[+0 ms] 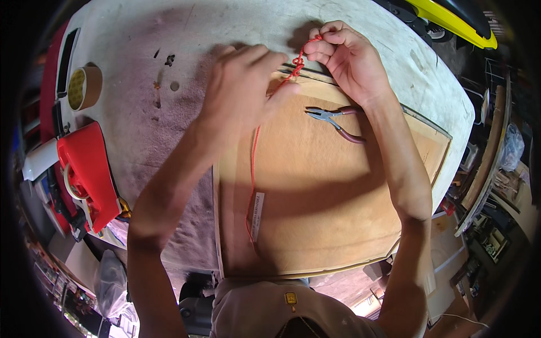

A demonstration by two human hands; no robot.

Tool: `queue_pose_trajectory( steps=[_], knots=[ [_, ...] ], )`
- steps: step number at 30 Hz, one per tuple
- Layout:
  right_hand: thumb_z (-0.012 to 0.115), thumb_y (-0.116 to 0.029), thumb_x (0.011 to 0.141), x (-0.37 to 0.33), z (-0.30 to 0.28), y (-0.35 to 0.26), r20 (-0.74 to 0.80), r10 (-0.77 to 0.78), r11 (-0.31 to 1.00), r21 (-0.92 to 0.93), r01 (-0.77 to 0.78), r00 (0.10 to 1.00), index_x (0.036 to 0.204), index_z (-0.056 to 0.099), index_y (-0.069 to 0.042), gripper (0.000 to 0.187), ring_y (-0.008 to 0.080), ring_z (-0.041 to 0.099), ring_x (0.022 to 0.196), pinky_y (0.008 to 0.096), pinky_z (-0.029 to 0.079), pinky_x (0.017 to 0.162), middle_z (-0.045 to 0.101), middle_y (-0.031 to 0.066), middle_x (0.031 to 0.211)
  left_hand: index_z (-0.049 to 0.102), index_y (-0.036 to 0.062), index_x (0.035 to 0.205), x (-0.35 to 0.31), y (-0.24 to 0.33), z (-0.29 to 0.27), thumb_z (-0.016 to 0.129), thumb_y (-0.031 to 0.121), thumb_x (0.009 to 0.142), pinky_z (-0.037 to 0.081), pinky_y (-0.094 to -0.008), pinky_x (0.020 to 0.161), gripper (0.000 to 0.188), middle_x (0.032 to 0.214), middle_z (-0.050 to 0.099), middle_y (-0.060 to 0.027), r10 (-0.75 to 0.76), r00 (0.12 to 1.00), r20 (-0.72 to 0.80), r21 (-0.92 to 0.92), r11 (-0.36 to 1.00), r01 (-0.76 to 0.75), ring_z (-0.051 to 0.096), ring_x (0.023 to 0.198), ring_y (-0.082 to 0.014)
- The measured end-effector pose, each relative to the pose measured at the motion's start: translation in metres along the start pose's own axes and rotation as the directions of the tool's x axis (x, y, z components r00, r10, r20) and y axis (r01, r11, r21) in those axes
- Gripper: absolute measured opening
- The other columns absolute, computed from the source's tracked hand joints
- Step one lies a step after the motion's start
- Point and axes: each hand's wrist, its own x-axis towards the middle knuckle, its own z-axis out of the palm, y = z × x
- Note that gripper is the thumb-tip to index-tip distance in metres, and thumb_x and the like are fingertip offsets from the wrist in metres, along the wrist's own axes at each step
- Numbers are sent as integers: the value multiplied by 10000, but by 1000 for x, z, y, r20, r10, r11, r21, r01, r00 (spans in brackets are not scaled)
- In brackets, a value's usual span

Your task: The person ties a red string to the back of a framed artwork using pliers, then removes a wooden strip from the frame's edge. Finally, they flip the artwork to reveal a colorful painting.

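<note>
A thin red cord (253,163) runs up the left part of a framed wooden panel (321,214) and has a knotted, looped bunch near its upper end. Above the panel's far edge, my right hand (352,62) pinches the cord's twisted end between thumb and fingers. My left hand (239,90) is at the cord just below the knots, smeared by motion. Its thumb and fingers lie on either side of the cord, but whether they grip it cannot be made out. Pliers (324,114) with dark red handles rest on the panel, their jaws apart, partly hidden by my right forearm.
The panel lies on a worn, whitish table (129,34). A tape roll (85,88) stands at the far left, near a red tape dispenser (87,169). A white paper label (257,217) is on the panel. Cluttered shelving (490,169) stands beyond the table's right edge.
</note>
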Motion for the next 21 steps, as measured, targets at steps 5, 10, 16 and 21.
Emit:
queue_pose_trajectory(
  steps=[5, 10, 16, 21],
  knots=[
    [509, -64, 929, -15, -17, -30, 231, -111, 976, -160, 150, 966, 1010, 589, 13, 136, 199, 633, 738, 328, 513, 825, 642, 125, 980, 694, 25, 895, -10, -1, -6, 718, 123, 826, 506, -344, 664, 123, 726, 652, -73, -107, 992, -64, -50, 993, 104, 619, 659, -207],
    [557, 12, 865, -33, -41, -38, 6, -422, 892, -175, 416, 907, 1156, 571, 16, 292, 206, 633, 887, 295, 503, 791, 651, 150, 1095, 679, 4, 890, -47, 33, -19, 676, 56, 885, 474, -217, 648, 53, 775, 680, -22, -520, 850, 86, -515, 707, 485, 589, 728, -39],
    [764, -121, 716, -44, -18, 17, 401, -408, 168, -850, 499, 820, 1184, 632, -94, 487, 252, 576, 1094, 363, 474, 923, 614, 76, 1190, 625, 10, 937, -48, 130, -77, 585, 103, 944, 410, -201, 549, 102, 766, 568, 20, -483, 866, 130, -757, 516, 401, 505, 606, -32],
    [796, -149, 702, -37, -37, 21, 615, -440, -196, -777, 599, 654, 1116, 656, -65, 445, 301, 585, 1081, 386, 468, 942, 627, 121, 1152, 578, -1, 1210, -140, 98, -205, 493, 185, 1018, 257, -197, 478, 281, 832, 517, -2, -812, 477, -335, -904, 420, 80, 360, 543, -37]
  ],
)
